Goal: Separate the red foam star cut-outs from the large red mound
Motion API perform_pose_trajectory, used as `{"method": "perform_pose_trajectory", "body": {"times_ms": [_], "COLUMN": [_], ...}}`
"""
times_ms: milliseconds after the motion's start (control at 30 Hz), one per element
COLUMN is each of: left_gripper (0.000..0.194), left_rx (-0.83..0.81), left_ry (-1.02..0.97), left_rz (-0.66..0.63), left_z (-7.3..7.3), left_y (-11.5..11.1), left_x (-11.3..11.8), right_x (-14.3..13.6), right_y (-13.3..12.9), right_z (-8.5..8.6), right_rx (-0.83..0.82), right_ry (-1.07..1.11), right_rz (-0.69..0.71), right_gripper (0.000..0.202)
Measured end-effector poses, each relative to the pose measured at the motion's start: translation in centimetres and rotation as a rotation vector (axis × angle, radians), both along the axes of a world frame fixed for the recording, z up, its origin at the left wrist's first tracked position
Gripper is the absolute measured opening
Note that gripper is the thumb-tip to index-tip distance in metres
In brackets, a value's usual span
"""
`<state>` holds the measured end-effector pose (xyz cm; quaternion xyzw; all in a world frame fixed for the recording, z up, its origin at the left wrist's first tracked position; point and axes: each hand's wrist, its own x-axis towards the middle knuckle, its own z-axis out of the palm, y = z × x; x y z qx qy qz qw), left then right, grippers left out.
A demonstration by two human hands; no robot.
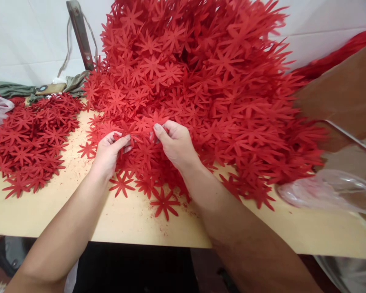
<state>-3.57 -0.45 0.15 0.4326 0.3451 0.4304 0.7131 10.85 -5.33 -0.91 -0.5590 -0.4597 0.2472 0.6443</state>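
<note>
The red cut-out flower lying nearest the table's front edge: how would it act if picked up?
The flower looks thin, so probably light for its size. Its narrow petals might bend rather easily. Lying flat, it seems unlikely to roll.

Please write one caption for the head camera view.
Two hands hold red flower-shaped pieces before a tall red heap on a pale table.

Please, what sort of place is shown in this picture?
It looks like a small workshop or home workbench for making artificial flowers, though I cannot be sure. The large heap of red flower shapes, the second pile at the left, and the red scraps on the tabletop suggest this.
</note>
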Motion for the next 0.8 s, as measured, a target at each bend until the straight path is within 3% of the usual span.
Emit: {"method": "perform_pose_trajectory", "body": {"times_ms": [200, 400, 567, 667, 800], "left_gripper": [0.03, 0.029, 0.026, 0.025, 0.024], "left_rx": [0.037, 0.118, 0.126, 0.116, 0.154], "left_ry": [-0.034, -0.061, -0.02, -0.022, -0.021], "left_rz": [-0.042, -0.063, 0.047, 0.12, 0.158], "left_z": [-0.1, -0.3, -0.4, -0.2, -0.3], "left_y": [-0.2, -0.6, -0.3, 0.2, 0.6], "left_x": [0.2, 0.5, 0.4, 0.1, -0.1], "right_x": [-0.3, -1.2, -1.5, -0.9, 0.1], "right_y": [-0.1, -0.4, -0.4, -0.2, 0.1], "right_z": [0.3, 0.4, 0.1, -0.2, -0.6], "right_rx": [0.003, -0.088, -0.102, -0.064, 0.064], "right_ry": [0.041, -0.059, -0.048, -0.052, -0.146], "right_rz": [-0.045, 0.145, 0.201, 0.125, -0.201], "right_gripper": [0.052, 0.06, 0.06, 0.057, 0.039]}}
